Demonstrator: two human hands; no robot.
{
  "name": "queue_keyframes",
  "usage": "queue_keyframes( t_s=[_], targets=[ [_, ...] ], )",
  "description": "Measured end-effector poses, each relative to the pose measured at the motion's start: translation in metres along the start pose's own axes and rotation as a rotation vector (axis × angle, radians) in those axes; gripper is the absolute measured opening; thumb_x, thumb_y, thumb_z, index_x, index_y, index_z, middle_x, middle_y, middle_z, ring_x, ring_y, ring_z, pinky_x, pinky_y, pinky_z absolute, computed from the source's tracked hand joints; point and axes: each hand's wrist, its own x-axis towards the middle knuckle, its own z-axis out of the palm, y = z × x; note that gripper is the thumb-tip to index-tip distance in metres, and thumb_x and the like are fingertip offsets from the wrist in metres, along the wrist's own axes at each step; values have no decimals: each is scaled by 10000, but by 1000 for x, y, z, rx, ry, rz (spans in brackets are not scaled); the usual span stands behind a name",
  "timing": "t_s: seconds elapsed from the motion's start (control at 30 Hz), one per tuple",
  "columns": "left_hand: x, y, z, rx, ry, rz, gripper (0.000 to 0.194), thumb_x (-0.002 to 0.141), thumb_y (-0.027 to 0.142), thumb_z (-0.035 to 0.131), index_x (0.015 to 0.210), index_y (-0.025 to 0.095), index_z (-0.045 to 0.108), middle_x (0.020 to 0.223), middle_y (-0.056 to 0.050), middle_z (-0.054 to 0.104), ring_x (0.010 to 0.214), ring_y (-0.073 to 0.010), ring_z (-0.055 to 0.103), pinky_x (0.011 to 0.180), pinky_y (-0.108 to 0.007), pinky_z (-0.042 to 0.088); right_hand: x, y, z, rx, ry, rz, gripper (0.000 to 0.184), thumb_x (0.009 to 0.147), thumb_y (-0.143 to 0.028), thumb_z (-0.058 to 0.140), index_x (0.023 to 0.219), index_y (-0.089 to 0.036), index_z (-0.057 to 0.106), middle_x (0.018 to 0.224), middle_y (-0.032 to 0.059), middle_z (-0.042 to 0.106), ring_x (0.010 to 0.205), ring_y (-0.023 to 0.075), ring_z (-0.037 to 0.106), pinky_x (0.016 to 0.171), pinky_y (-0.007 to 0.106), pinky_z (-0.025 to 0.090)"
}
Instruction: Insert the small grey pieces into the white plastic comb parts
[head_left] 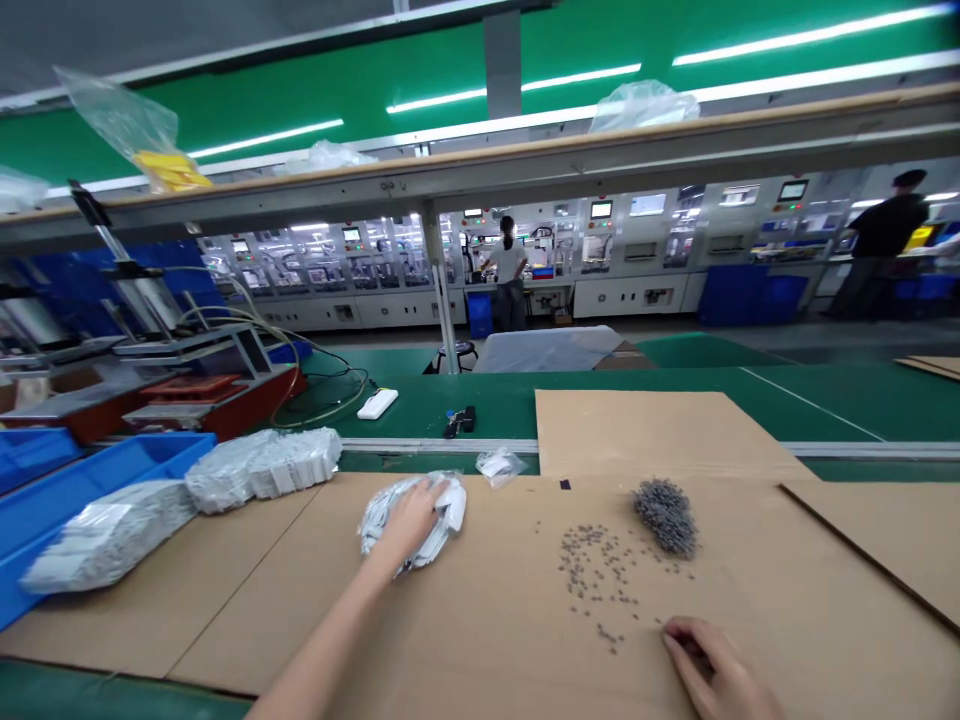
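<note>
My left hand (pixel 414 515) lies over a loose heap of flat white pieces (pixel 448 512) in clear plastic, its fingers stretched across the top and partly lost among the pieces. Lower right, my right hand (pixel 716 668) rests just above the cardboard (pixel 495 620) with thumb and index finger pressed together. Whatever they pinch, if anything, is too small to see. Small dark grey parts (pixel 596 560) are scattered on the cardboard between both hands. Behind them stands a dense pile of the same grey parts (pixel 666 515).
Bundles of white pieces (pixel 262 467) lie at left beside blue bins (pixel 112 478). A small plastic bag (pixel 500 465), a black object (pixel 460 422) and a white box (pixel 377 404) sit farther back. A press (pixel 187 350) stands left; a shelf (pixel 480 160) spans overhead. Two people are beyond.
</note>
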Motion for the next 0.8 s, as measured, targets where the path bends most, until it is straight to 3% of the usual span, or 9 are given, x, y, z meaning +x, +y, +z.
queue_keyframes(
  t_s=[0.23,0.33,0.43,0.53,0.7,0.8],
  targets=[
    [3,-6,9,-339,85,-44,409,659,31,431,977,218,606,991,-48,594,953,-218,507,857,-307,349,2,12,4,47,-28,10,198,731,-395,483,778,-233,585,787,38,636,718,182,606,669,251,514],
    [-2,-18,12,-523,150,-171,365,669,43,463,958,203,620,933,-42,630,902,-210,545,807,-308,407,3,15,4,74,-41,10,201,719,-400,499,771,-230,592,771,39,639,701,179,610,655,240,518],
    [-9,-31,16,-713,203,-349,275,724,131,511,984,140,599,857,-61,648,689,-173,605,627,-283,489,4,11,4,84,-34,28,206,720,-407,499,772,-232,592,760,35,638,680,174,608,640,236,517],
    [-14,-40,18,-862,260,-472,256,744,166,537,983,89,585,903,-97,635,625,-134,607,569,-242,500,5,5,2,73,-29,47,205,718,-413,502,772,-235,590,752,28,638,655,170,605,611,233,516],
    [-38,-43,-3,-929,300,-555,333,675,235,599,992,134,600,938,-72,616,541,-148,618,453,-200,442,7,-2,-7,79,4,26,216,725,-410,495,771,-216,579,734,37,636,621,170,603,577,237,520],
    [-70,-29,-21,-835,287,-584,389,656,325,586,1002,150,604,787,-33,645,534,-176,620,441,-194,406,4,-13,-13,64,143,-2,244,730,-404,491,835,-195,559,819,72,616,673,190,599,611,278,517]
  ],
)
